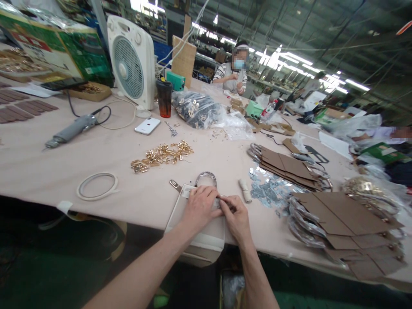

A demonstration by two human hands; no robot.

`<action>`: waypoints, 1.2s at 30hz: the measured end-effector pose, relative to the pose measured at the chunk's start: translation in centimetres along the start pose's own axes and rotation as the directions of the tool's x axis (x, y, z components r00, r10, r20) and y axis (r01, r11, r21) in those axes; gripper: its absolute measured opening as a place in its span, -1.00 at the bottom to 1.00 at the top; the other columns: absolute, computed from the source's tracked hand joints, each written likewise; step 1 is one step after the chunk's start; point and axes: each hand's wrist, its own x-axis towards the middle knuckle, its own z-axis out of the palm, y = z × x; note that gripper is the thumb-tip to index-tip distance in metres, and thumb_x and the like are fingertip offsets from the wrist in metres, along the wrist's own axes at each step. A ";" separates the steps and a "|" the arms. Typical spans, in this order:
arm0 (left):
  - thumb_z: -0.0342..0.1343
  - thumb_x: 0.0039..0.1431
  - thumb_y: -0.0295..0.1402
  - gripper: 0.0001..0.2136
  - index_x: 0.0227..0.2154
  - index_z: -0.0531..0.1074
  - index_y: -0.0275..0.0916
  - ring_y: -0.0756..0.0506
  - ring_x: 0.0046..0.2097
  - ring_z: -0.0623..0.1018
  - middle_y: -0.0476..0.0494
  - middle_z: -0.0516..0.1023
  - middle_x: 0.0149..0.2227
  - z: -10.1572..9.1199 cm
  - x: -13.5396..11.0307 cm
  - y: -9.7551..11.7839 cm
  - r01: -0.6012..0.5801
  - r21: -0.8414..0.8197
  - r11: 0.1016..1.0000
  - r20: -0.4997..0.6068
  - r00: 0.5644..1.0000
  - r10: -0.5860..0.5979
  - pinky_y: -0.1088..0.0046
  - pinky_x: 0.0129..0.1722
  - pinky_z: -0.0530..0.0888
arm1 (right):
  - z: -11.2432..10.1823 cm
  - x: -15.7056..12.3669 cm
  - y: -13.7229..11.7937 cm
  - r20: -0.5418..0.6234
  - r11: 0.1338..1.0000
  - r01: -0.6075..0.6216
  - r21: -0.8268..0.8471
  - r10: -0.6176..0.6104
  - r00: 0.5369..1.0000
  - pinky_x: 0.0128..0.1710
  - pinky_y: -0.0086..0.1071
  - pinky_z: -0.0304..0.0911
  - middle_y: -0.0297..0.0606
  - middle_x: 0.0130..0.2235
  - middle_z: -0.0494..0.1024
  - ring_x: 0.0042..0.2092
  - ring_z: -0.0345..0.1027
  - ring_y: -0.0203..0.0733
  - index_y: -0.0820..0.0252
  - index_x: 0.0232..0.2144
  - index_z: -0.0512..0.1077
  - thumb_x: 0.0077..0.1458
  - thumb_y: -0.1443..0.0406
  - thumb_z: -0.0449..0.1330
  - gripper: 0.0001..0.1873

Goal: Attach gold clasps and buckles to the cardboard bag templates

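Observation:
A white bag (199,234) lies over the near edge of the table, with its wrapped curved handle (206,176) pointing away from me. My left hand (200,207) rests curled on the bag's top, pressing it down. My right hand (236,215) is right beside it, fingers pinched at the spot where the handle meets the bag; what the fingertips hold is too small to make out. A small gold clasp (175,185) lies just left of the handle.
A heap of gold metal fittings (162,155) lies ahead, with a white cord loop (96,186) at left. Stacked brown card pieces (347,221) with wrapped handles fill the right. A fan (131,60), phone (147,125), dark cup (164,98) and grey power tool (69,131) stand farther back. A person sits at the far end.

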 end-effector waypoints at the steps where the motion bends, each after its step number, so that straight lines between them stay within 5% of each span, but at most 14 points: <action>1: 0.31 0.24 -0.10 -0.68 -0.06 0.45 -0.10 -0.22 0.12 0.44 -0.09 0.56 0.05 0.0 0.0 0.0 0.001 0.001 1.000 0.000 1.000 -0.001 0.15 0.11 0.28 | 0.0 0.0 0.0 0.006 1.000 -0.002 0.001 0.002 1.000 -0.15 -0.27 0.38 -0.20 -0.20 0.55 -0.16 0.45 -0.12 0.06 -0.13 0.65 0.27 0.18 0.25 -0.79; 13: 0.35 0.19 -0.22 -0.72 -0.07 0.49 -0.04 -0.27 0.11 0.51 -0.08 0.59 0.08 0.6 0.6 -0.2 -0.037 0.054 0.998 -0.029 0.999 0.039 0.12 0.03 0.31 | -0.3 0.2 -0.1 -0.037 0.999 0.054 0.004 -0.054 0.998 -0.20 -0.31 0.37 -0.27 -0.28 0.50 -0.22 0.42 -0.18 0.01 -0.15 0.67 0.24 0.27 0.30 -0.83; 30: 0.37 0.17 -0.12 -0.64 -0.01 0.53 -0.08 -0.23 0.12 0.48 -0.10 0.58 0.08 0.3 0.5 0.1 -0.006 0.038 0.999 0.009 1.000 0.005 0.11 0.08 0.31 | -1.5 0.5 0.2 0.121 0.996 0.084 0.029 -0.087 0.989 -0.13 -0.25 0.37 -0.23 -0.24 0.53 -0.16 0.44 -0.12 -0.01 -0.06 0.66 0.28 0.18 0.25 -0.75; 36: 0.36 0.19 -0.13 -0.67 -0.02 0.55 -0.07 -0.25 0.11 0.49 -0.13 0.59 0.08 0.1 0.6 0.3 -0.021 0.062 0.998 -0.003 1.000 0.022 0.11 0.06 0.32 | -1.3 1.2 0.5 0.088 0.999 -0.017 -0.039 0.020 0.996 -0.16 -0.26 0.38 -0.23 -0.20 0.53 -0.20 0.44 -0.15 0.04 -0.05 0.63 0.20 0.22 0.31 -0.73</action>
